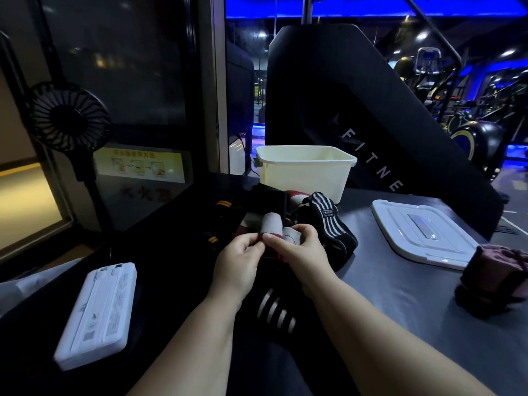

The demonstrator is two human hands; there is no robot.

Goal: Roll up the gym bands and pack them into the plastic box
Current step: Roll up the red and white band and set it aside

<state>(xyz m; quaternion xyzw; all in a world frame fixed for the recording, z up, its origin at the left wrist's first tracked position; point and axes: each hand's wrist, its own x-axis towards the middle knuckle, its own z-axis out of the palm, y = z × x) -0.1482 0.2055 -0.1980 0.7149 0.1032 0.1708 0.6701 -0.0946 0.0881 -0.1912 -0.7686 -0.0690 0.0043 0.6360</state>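
On the grey metal bench (400,295), fingers of left hand (240,261) and right hand (303,252) pinched a red-grey fabric band (273,222); cream plastic box (305,174) seemed empty.

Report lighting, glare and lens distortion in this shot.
Head view: dim, blue light at the back; the dark bands sink into shadow; plastic box and lid stand out pale, glare on the lid's middle; wide-angle lens bows lines at the edges; left hand and right hand, pinching the red-and-grey band, are sharp.
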